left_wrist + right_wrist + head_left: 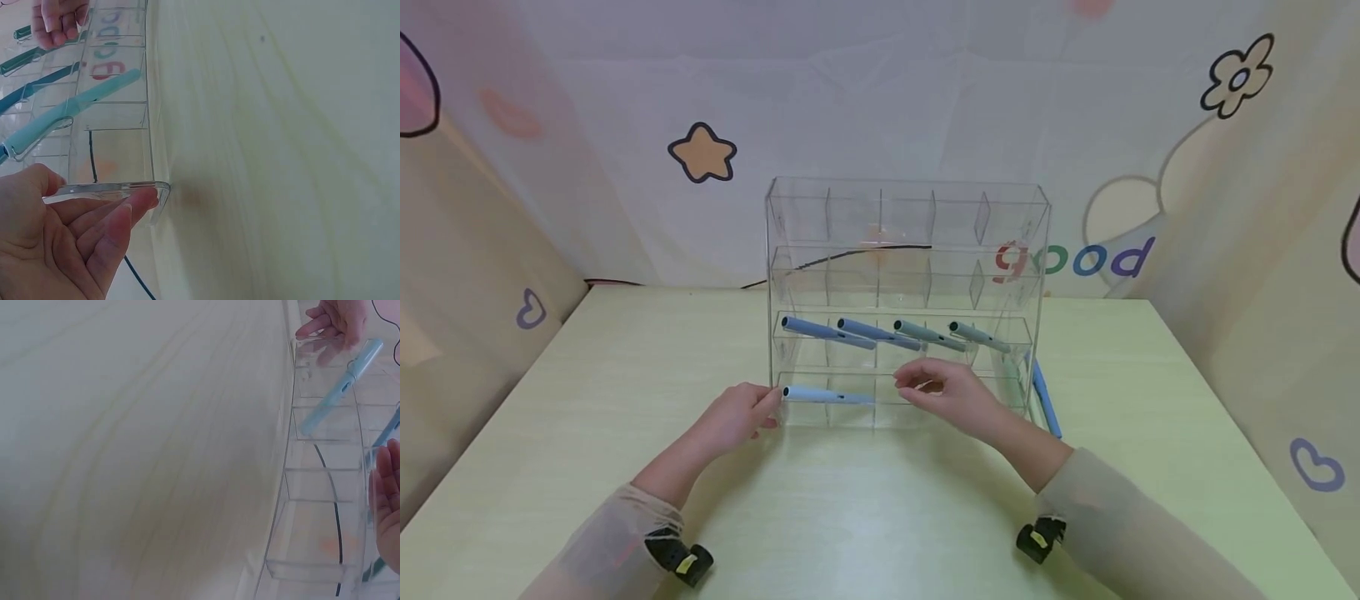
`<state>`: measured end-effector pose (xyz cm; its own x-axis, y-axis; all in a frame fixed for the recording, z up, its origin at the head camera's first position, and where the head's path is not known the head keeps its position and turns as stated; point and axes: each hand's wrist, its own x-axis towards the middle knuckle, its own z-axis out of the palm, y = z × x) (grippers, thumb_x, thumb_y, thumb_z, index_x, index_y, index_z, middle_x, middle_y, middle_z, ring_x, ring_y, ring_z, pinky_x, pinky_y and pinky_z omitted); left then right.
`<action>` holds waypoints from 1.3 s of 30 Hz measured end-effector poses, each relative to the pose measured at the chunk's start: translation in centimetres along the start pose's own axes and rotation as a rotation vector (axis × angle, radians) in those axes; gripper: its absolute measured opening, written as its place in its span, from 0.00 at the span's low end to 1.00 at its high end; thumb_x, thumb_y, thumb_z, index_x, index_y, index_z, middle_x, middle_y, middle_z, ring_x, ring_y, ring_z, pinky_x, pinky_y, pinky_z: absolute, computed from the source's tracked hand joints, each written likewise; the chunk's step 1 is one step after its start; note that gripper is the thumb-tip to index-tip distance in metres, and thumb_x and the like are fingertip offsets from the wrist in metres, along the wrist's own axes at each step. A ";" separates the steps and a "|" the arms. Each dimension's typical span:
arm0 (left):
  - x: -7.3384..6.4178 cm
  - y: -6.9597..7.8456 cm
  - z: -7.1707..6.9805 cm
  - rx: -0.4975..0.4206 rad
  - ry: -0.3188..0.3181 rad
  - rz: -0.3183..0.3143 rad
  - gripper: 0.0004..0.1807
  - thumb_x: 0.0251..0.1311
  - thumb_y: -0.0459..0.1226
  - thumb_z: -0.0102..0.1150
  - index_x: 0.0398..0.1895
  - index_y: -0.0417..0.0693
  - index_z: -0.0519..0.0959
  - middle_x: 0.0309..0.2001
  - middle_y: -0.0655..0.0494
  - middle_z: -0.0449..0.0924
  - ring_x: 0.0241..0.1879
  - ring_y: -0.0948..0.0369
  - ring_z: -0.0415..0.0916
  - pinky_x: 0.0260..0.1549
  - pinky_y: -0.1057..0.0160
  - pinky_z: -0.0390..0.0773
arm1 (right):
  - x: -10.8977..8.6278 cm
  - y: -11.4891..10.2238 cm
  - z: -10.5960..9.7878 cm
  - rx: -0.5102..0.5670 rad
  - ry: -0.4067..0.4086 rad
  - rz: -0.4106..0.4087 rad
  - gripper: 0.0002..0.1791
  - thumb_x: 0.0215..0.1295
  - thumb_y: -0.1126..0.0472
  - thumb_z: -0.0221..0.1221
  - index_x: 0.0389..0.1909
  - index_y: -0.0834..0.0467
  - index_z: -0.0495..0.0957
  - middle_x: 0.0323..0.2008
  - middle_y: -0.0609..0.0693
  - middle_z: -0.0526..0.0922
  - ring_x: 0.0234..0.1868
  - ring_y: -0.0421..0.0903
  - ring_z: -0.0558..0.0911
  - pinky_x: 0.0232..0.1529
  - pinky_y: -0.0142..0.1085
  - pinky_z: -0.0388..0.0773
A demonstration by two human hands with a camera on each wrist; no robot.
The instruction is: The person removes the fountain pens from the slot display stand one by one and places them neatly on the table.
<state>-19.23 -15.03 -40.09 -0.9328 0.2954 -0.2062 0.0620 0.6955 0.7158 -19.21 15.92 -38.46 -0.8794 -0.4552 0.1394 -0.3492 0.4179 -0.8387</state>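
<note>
A clear acrylic pen rack (910, 181) with several tiers stands on the table. My left hand (741, 417) grips its left side panel near the bottom, thumb on one side and fingers on the other in the left wrist view. A light blue pen (820, 395) lies in the bottom tier at the left. In the tier above lie two blue pens (820, 330) and two grey-green pens (928, 335), all slanting. My right hand (951, 396) hovers at the front of the rack, right of the light blue pen, fingers loosely bent; I see nothing in it.
Behind the rack's lower right side a blue pen (1047, 400) lies on the table (625, 367), with something greenish beside it seen through the acrylic. The two upper tiers hold no pens. A printed cloth (865, 108) hangs behind and at both sides.
</note>
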 end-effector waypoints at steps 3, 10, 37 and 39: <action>0.1 -0.1 0.0 0.000 0.003 0.002 0.22 0.69 0.41 0.38 0.48 0.32 0.77 0.49 0.35 0.77 0.36 0.54 0.81 0.25 0.62 0.74 | 0.5 0.0 0.6 0.007 -0.022 0.001 0.11 0.61 0.65 0.59 0.45 0.62 0.79 0.40 0.51 0.82 0.42 0.44 0.79 0.44 0.33 0.76; 0.0 0.0 0.0 -0.004 0.005 -0.004 0.22 0.68 0.41 0.37 0.47 0.33 0.77 0.51 0.34 0.75 0.37 0.53 0.82 0.26 0.62 0.74 | 1.3 -0.5 1.8 0.019 -0.054 0.010 0.10 0.61 0.64 0.60 0.44 0.60 0.80 0.40 0.49 0.82 0.42 0.43 0.79 0.44 0.33 0.76; -0.2 0.6 -0.2 0.028 -0.024 -0.018 0.21 0.70 0.40 0.38 0.47 0.32 0.76 0.46 0.36 0.79 0.35 0.53 0.81 0.26 0.61 0.74 | 4.5 -2.3 5.3 -0.067 -0.125 -0.038 0.15 0.59 0.64 0.62 0.47 0.61 0.79 0.43 0.48 0.82 0.43 0.41 0.79 0.45 0.32 0.75; -0.2 0.6 -0.2 0.026 -0.025 -0.024 0.21 0.69 0.41 0.39 0.45 0.32 0.77 0.45 0.37 0.79 0.35 0.53 0.81 0.26 0.61 0.74 | 4.6 -2.5 5.6 -0.083 -0.134 -0.040 0.16 0.59 0.64 0.62 0.49 0.60 0.78 0.45 0.49 0.82 0.45 0.42 0.79 0.47 0.33 0.74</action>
<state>-19.07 -14.78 -39.51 -0.9251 0.2944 -0.2398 0.0492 0.7191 0.6932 -20.62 8.40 -38.66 -0.8151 -0.5713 0.0957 -0.4136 0.4583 -0.7867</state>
